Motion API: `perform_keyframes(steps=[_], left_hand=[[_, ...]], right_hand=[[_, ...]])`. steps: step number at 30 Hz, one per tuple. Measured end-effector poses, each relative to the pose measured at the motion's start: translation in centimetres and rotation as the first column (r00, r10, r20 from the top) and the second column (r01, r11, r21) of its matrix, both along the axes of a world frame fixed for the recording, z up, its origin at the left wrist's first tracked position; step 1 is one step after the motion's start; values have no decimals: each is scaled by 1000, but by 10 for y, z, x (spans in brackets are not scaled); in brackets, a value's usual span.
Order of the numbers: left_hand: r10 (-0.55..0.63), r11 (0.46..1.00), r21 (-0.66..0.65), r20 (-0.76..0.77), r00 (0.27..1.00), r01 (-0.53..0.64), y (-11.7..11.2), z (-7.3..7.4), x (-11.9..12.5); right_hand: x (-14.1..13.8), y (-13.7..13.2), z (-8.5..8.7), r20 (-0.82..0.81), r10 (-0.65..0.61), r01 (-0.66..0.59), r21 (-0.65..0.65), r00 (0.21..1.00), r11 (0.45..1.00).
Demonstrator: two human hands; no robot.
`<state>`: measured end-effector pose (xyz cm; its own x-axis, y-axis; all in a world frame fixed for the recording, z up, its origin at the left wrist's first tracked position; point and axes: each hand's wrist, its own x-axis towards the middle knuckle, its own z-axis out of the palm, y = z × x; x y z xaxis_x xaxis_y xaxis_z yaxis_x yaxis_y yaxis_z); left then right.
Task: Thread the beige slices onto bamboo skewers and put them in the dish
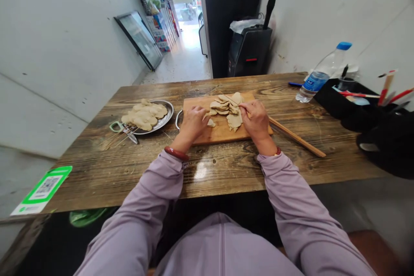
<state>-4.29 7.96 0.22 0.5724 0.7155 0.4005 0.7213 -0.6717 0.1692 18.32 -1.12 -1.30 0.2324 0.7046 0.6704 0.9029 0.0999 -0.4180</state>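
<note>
On the cutting board (223, 135), our right hand (257, 120) has its fingers pinched tight on a wooden skewer (294, 137) that trails off toward 4 o'clock. Its tip is in among the tan slices (226, 105). Our left hand (193, 123) is curled, fingertips on a small loose slice (211, 123), but we can't tell if it's gripping. Looks like we're mid-threading. The next push needs that slice steadied, with fingers off the point. At 9 o'clock of the board there's a metal plate (169, 114) with more.

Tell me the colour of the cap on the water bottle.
Blue. The cap shows best in the head view.
</note>
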Motion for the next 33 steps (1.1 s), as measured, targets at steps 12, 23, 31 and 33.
perform_keyframes(steps=[12, 23, 31, 33], left_hand=[[56, 984, -175, 84, 995, -41, 50, 10, 45], [407, 714, -623, 741, 535, 320, -1, 24, -13], [638, 366, -686, 677, 368, 629, -38, 36, -20], [647, 349, -656, 685, 334, 670, -40, 33, -23]], right_hand=[[-3, 7, -7, -61, 109, -102, 108, 992, 989], [-11, 8, -5, -459, 301, -235, 196, 836, 952], [-20, 5, -1, -914, 272, -345, 162, 300, 924], [-26, 2, 1, -930, 255, -377, 144, 265, 915]])
